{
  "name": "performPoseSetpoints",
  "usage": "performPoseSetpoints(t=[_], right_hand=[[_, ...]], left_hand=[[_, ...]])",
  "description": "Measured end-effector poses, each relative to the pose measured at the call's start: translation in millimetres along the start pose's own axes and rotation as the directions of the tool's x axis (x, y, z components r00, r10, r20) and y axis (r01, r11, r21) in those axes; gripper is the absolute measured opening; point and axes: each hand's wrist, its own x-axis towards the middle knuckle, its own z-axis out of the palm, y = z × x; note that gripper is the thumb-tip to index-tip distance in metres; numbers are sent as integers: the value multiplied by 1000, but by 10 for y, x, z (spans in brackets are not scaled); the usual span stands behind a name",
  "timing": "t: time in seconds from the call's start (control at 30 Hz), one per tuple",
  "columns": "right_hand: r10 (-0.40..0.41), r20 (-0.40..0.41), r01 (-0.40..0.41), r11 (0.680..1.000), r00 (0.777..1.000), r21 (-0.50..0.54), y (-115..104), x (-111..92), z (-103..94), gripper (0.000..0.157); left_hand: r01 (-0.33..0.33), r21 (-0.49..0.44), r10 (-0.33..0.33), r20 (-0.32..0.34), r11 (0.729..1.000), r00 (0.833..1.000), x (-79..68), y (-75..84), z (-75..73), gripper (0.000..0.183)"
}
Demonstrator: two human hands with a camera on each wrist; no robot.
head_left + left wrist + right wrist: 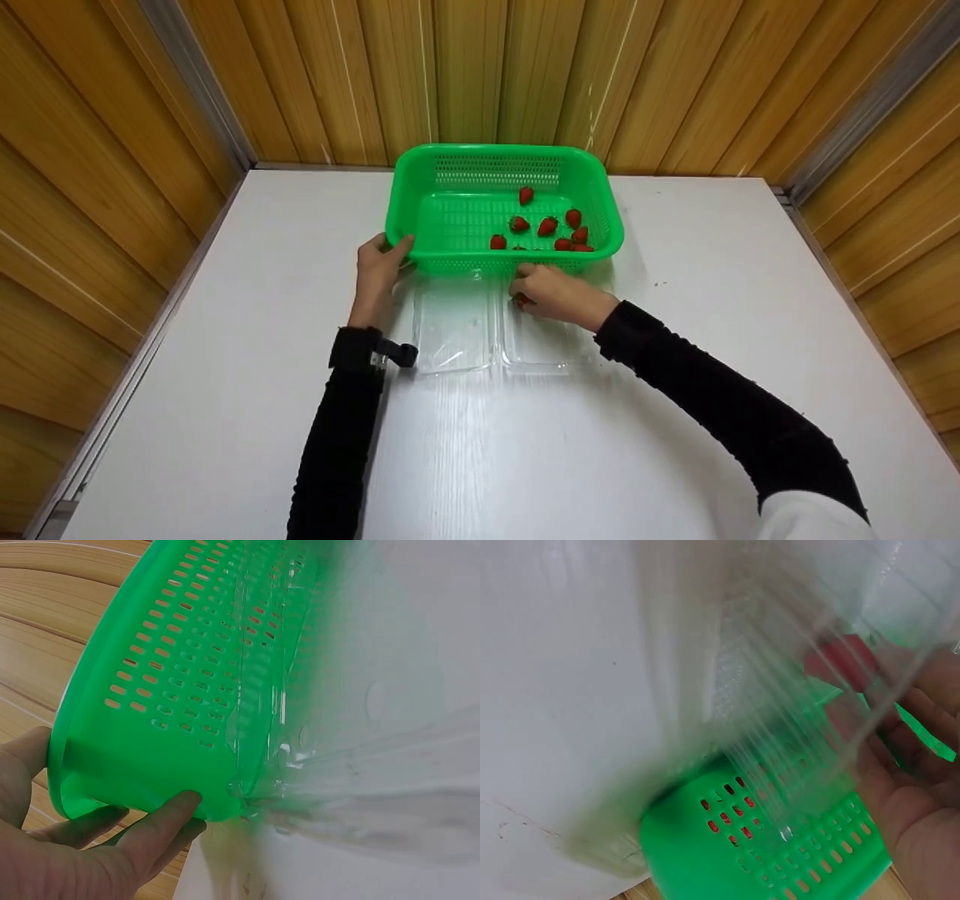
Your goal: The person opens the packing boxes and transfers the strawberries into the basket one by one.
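Observation:
A green plastic basket [450, 259] with slotted walls stands near the back of the table, several red strawberries [548, 226] lying mostly in its right half. My left hand [377, 274] grips its near left corner, thumb on the rim and fingers along the outer wall [142, 757]. In front of the basket lies an unfolded clear plastic clamshell box [454, 330], its two halves side by side. Over the right half, my right hand [559, 292] pinches one strawberry [844, 660] between thumb and fingers. The box's ribbed clear wall crosses the hand in the right wrist view.
The white table [225, 360] extends on both sides and in front of the box. Wood-patterned panel walls [480, 75] enclose it at the back and sides, close behind the basket. Small dark specks [660, 283] lie right of the basket.

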Motion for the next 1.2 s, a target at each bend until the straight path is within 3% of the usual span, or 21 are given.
performPoseSetpoints(t=[0.23, 0.7, 0.93, 1.07, 1.2], right_hand=[[21, -15, -21, 999, 1000, 25, 29, -3, 52, 13], [-11, -28, 13, 998, 1000, 64, 25, -41, 39, 11], [-71, -103, 78, 994, 992, 71, -66, -133, -149, 8], [-49, -121, 63, 991, 991, 121, -75, -179, -314, 10], [-34, -171, 61, 986, 985, 154, -54, -228, -514, 11]], left_hand=[[-7, 10, 7, 3, 1000, 1000, 4, -3, -1, 43], [2, -15, -2, 17, 1000, 1000, 0, 4, -2, 44], [24, -54, -23, 20, 998, 1000, -2, 6, 3, 44], [48, -75, -47, 22, 996, 999, -39, 66, 11, 44], [47, -17, -46, 26, 999, 999, -130, 191, 33, 46]])
